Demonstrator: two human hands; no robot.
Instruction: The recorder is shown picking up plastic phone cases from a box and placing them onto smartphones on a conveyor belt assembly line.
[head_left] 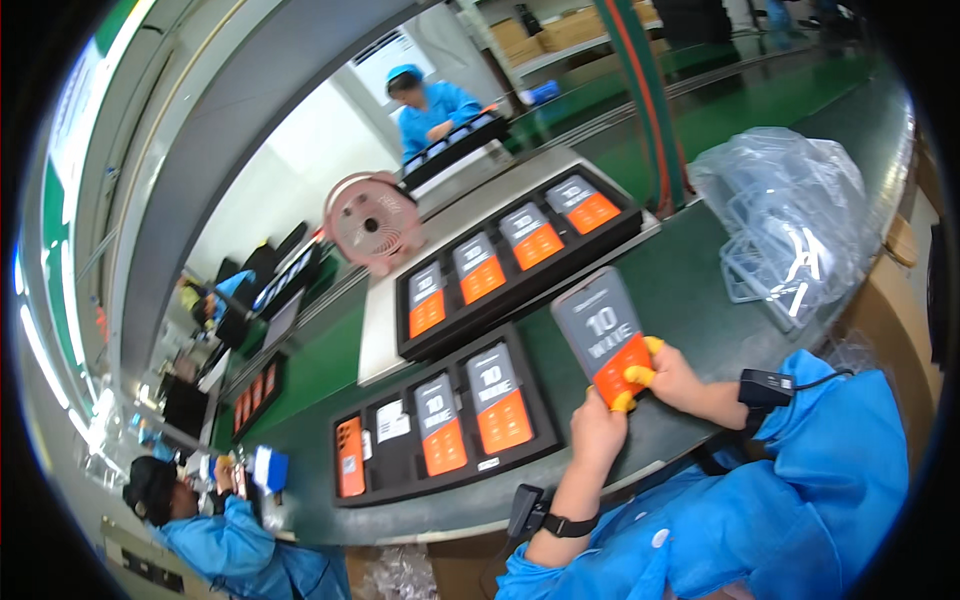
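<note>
A phone (598, 322) with a grey and orange printed front is held tilted above the green bench, right of the near tray. My left hand (598, 430) grips its lower end, and my right hand (672, 382) pinches its lower right side. Yellow finger cots cover some fingertips on both hands. Beside them lies a black foam tray (540, 415). It holds two grey and orange phones, a slot with a white label (392, 420), and an orange phone (350, 457) lying back up at its left end.
Behind, a second black tray (620, 225) of several phones rests on a pale board (378, 350) near a pink fan (374, 222). Clear plastic bags (790, 210) heap over wire racks at right. A green post (640, 90) rises behind. Co-workers in blue sit farther along.
</note>
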